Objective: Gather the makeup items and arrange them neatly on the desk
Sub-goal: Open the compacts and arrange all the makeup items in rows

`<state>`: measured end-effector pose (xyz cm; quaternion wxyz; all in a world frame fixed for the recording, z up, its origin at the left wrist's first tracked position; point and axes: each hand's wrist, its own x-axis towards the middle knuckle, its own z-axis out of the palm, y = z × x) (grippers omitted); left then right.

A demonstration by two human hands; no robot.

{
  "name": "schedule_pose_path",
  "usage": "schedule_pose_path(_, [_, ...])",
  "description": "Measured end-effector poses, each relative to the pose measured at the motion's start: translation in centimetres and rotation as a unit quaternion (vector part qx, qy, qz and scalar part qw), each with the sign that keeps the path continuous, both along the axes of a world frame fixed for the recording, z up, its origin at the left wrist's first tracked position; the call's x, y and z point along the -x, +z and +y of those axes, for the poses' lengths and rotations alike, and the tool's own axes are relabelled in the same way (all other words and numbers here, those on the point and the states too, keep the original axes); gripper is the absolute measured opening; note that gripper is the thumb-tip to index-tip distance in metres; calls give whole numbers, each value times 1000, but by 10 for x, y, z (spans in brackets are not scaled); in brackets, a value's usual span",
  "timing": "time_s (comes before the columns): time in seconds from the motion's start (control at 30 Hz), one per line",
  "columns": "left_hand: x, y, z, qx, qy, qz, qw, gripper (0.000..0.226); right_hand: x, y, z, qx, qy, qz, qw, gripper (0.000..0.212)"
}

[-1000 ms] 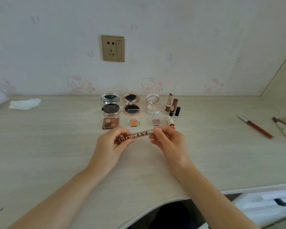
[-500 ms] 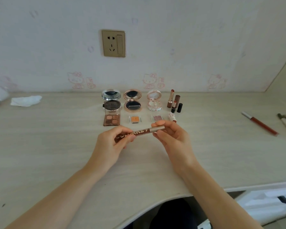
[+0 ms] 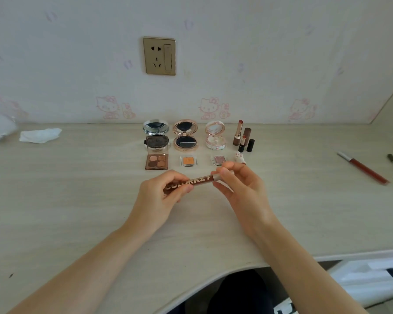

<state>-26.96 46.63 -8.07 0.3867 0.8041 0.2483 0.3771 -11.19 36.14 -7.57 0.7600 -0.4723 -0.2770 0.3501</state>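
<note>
Holding brown lip-gloss tube (image 3: 196, 181) level above worktop (image 3: 77, 200): my left hand (image 3: 159, 196) pinches its base, right hand (image 3: 241, 189) its silver cap. Arranged compacts (image 3: 185, 137) sit at 12 o'clock.

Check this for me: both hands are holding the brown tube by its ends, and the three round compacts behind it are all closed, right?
Not quite. The head view shows both the left hand and right hand holding the brown tube by its ends, but the three round compacts are open, lids up.
</note>
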Motion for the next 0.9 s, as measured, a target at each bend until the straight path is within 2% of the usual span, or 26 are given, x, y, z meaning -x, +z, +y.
schedule_pose_path(0.07, [0,0,-1,-4,-7,-2,1000,5,1,-2,1,19,-18,-7,1000,15])
schedule_pose_path(0.2, [0,-1,-1,7,-3,-4,1000,4,-1,-2,-1,-26,9,12,1000,31])
schedule_pose_path(0.37, [1,0,-1,11,4,-8,1000,7,0,-3,1,24,-18,-9,1000,17])
schedule_pose_path(0.53, [0,-1,-1,14,9,-4,1000,8,-2,-2,-1,4,4,-8,1000,33])
schedule_pose_path(0.73, [0,-1,-1,22,5,-10,1000,8,0,-3,0,47,-21,-14,999,7])
schedule_pose_path(0.9, [0,-2,0,28,2,-9,1000,8,-4,-2,-1,3,4,5,1000,29])
